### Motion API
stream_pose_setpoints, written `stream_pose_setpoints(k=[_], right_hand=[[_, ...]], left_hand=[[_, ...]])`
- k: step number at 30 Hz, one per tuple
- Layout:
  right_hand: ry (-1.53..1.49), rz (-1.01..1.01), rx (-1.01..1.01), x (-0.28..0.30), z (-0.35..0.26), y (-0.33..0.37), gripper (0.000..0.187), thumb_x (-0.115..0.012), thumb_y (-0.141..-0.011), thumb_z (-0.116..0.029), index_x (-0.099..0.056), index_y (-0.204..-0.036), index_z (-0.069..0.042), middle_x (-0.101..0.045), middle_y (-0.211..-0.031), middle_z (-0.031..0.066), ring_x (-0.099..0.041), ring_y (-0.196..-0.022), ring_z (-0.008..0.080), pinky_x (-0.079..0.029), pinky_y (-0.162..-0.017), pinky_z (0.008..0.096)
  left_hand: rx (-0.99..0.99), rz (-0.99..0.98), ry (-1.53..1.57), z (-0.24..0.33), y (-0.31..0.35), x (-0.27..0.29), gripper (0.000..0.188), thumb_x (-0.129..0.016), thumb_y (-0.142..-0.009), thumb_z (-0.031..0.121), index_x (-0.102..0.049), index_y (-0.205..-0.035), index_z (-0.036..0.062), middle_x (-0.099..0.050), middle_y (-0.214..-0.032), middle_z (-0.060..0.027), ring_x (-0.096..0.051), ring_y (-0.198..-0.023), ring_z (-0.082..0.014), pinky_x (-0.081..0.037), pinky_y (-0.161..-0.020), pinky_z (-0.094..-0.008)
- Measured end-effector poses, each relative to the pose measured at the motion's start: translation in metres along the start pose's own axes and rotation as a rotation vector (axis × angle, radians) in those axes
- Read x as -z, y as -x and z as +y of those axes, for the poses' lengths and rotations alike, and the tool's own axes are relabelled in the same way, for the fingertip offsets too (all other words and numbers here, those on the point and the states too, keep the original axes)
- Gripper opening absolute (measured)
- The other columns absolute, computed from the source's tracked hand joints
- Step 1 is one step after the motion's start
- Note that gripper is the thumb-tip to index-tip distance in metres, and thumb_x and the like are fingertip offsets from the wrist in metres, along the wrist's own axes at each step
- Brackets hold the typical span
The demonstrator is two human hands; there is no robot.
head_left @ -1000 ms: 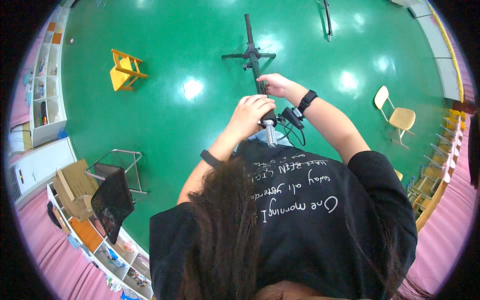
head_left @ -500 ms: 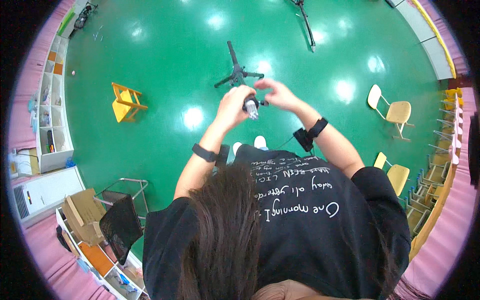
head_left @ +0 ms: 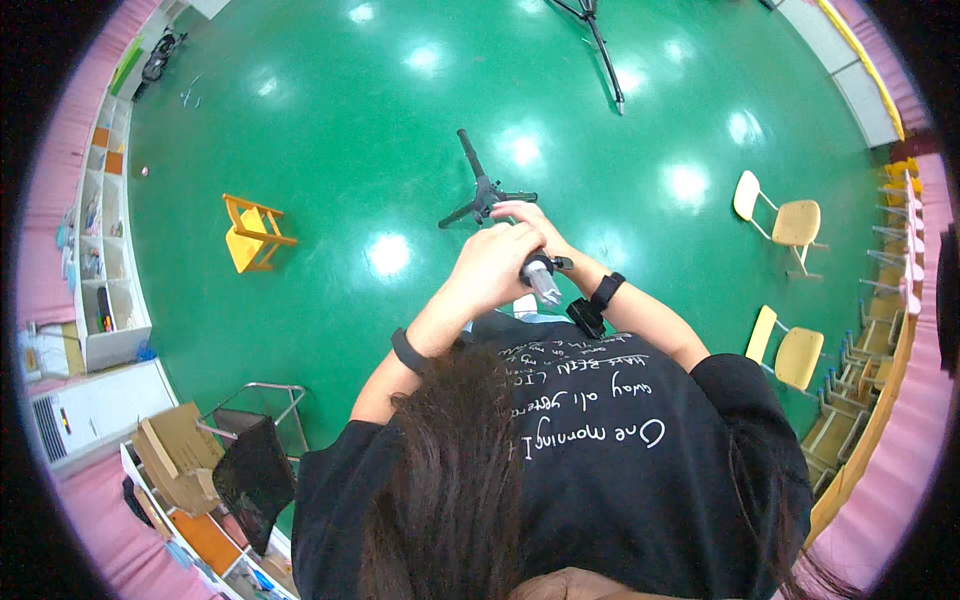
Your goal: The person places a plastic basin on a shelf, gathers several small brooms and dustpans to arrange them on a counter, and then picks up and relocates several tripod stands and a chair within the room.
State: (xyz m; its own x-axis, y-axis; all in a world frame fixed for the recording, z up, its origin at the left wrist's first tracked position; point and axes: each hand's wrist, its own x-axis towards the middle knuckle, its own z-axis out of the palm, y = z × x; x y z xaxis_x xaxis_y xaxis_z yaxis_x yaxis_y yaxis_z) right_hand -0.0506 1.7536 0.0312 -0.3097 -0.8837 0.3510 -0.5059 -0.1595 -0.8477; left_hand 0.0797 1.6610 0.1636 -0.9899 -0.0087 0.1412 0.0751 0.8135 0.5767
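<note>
The black tripod is in front of the person's body, its three legs splayed over the green floor and its post rising toward the camera; whether every foot bears on the floor, I cannot tell. The left hand is curled around the tripod's post near the top, thumb side toward the tip, a grip that probably steadies it, since a tall post on narrow legs could tip. The right hand reaches across the tripod just beyond the left one, fingers partly bent over the post; the left hand hides part of it, so I cannot tell whether it is closed on anything. A pale tip and a dark side knob at the tripod's top show clear of both hands, perhaps because the grip sits below them. Left of the tripod, well apart, is a yellow wooden chair; far to its right are two pale chairs, and beyond it a second stand, partly cut off. That spacing seems to leave room around the tripod's legs.
</note>
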Motion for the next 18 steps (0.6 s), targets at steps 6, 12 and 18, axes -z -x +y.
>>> stream_pose_setpoints(k=[6,12,18], right_hand=[[-0.056,0.015,0.133,-0.024,0.032,-0.005,0.037,-0.064,-0.073,-0.027,-0.058,-0.1,-0.004,-0.058,-0.101,0.0114,-0.053,-0.097,0.0247,-0.041,-0.084,0.0366],[-0.219,0.476,-0.297,0.011,0.025,-0.01,0.016,-0.071,-0.075,-0.01,-0.055,-0.078,-0.009,-0.053,-0.072,-0.0022,-0.047,-0.067,0.0068,-0.042,-0.06,0.0235],[-0.317,1.215,-0.332,0.075,-0.044,0.07,0.019,-0.068,-0.071,0.001,-0.053,-0.079,-0.008,-0.056,-0.078,0.0022,-0.055,-0.08,0.0156,-0.043,-0.079,0.0307]], left_hand=[[-0.092,-0.145,0.094,-0.017,0.003,0.021,0.051,-0.073,-0.061,0.017,-0.051,-0.107,0.0095,-0.056,-0.1,-0.0122,-0.054,-0.097,-0.0317,-0.045,-0.081,-0.0407],[-0.17,0.062,0.309,-0.043,0.009,0.026,0.068,-0.064,-0.077,0.011,-0.029,-0.135,0.0074,-0.037,-0.134,-0.0159,-0.046,-0.115,-0.0286,-0.038,-0.096,-0.0354],[-0.218,-0.535,0.424,-0.116,0.051,-0.023,0.032,-0.054,-0.083,0.017,-0.055,-0.112,0.0021,-0.059,-0.108,-0.0159,-0.056,-0.101,-0.0302,-0.043,-0.087,-0.0373]])
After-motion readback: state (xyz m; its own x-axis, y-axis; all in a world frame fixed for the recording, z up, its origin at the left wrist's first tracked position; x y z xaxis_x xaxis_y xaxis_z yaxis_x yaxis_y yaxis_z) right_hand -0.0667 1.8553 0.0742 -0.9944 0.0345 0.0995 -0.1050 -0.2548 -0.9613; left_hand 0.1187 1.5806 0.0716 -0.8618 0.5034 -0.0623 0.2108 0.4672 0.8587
